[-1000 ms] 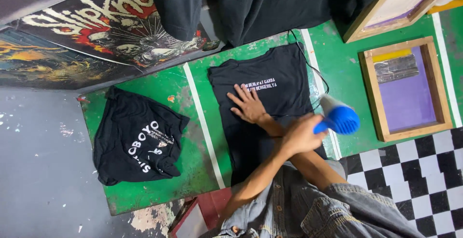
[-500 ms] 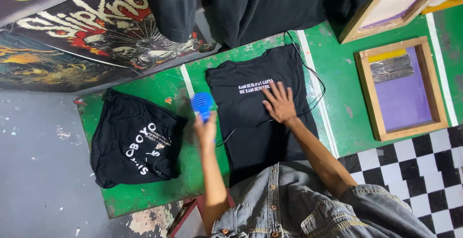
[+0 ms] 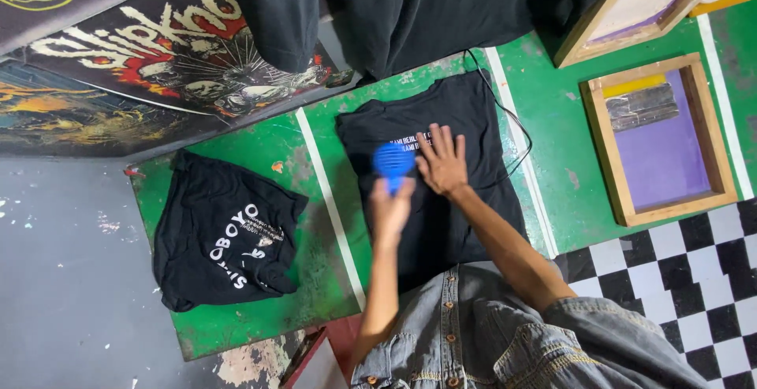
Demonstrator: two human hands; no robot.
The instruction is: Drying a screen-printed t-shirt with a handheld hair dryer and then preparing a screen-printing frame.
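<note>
A black t-shirt (image 3: 473, 113) with small white print lies flat on the green board (image 3: 315, 263). My right hand (image 3: 443, 164) rests flat on it with fingers spread, just right of the print. My left hand (image 3: 390, 208) grips a blue hand-held dryer (image 3: 393, 160), holding it over the shirt's left part, close beside my right hand. The dryer and left hand are motion-blurred. A thin black cord (image 3: 516, 133) loops along the shirt's right edge.
A second black t-shirt (image 3: 225, 239) with white lettering lies crumpled on the board's left end. A wooden screen frame with purple mesh (image 3: 662, 141) lies to the right, another frame (image 3: 631, 11) above it. Dark cloth (image 3: 410, 11) and printed banners (image 3: 173, 50) lie along the far side.
My left hand carried the blue dryer from the shirt's right edge across to its left, then back toward the middle. My right hand shifted right along the print, staying flat.
</note>
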